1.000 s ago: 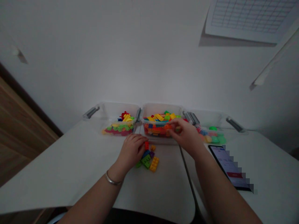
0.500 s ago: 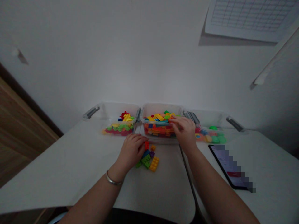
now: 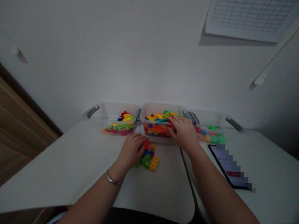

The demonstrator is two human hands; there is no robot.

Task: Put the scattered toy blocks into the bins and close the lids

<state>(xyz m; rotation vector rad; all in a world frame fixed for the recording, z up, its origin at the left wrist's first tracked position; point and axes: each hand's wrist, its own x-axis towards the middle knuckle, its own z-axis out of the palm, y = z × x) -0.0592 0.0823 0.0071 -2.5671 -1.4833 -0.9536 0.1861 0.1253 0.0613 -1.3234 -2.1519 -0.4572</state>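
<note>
My left hand [image 3: 132,148] rests on the table with its fingers curled round the side of a red building brick [image 3: 146,145]; the palm hides part of the grip. Close by lie a blue brick [image 3: 146,152], a purple brick [image 3: 151,154], green bricks [image 3: 146,160], a yellow eight-stud brick [image 3: 154,163] and a small orange-yellow brick [image 3: 153,147]. At the front right of the middle clear box [image 3: 161,105], my right hand [image 3: 183,130] has its fingers over the rim and its thumb apart outside. No brick shows in it. Mixed bricks [image 3: 160,116] fill that box.
A left clear box [image 3: 112,107] holds red, yellow and green pieces; a right clear box [image 3: 207,115] holds rounded coloured pieces. Grey latches [image 3: 192,117] jut from the boxes. A phone or tablet [image 3: 230,168] lies right of my forearm. A wall stands behind, with a gridded sheet [image 3: 247,18].
My right hand has dropped slightly and flattened at the middle box's rim; the orange piece at its fingertips no longer shows there. My left hand stays in place.
</note>
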